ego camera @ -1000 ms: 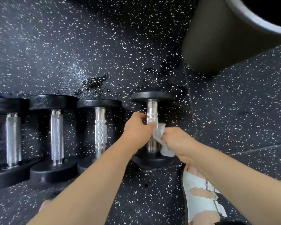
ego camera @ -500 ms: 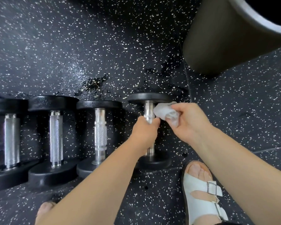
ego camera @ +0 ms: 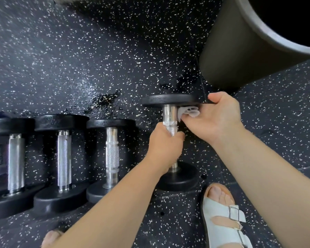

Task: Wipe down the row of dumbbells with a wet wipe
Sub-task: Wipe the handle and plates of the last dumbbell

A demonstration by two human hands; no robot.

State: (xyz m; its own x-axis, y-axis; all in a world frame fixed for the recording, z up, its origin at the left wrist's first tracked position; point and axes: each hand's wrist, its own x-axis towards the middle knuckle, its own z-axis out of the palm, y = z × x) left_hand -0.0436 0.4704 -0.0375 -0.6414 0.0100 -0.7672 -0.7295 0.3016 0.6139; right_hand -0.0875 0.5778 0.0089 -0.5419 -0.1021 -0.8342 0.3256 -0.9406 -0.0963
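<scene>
Left grip [ego camera: 164, 145] clamped round the knurled handle of the end dumbbell [ego camera: 168, 100], at 3 o'clock of the other three dumbbells [ego camera: 111, 154]. Right grip [ego camera: 217, 119] pinches the bunched wet wipe [ego camera: 190, 111] against the far head's inner face, thumb hooked over its rim.

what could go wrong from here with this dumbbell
1. The left hand alone grips the dumbbell by its handle. If it slips, the near head may roll or drop onto the bare toes in the sandal beside it.
2. The right hand presses the wipe under the far head, thumb over its rim. A shift of the dumbbell could pinch those fingers.
</scene>
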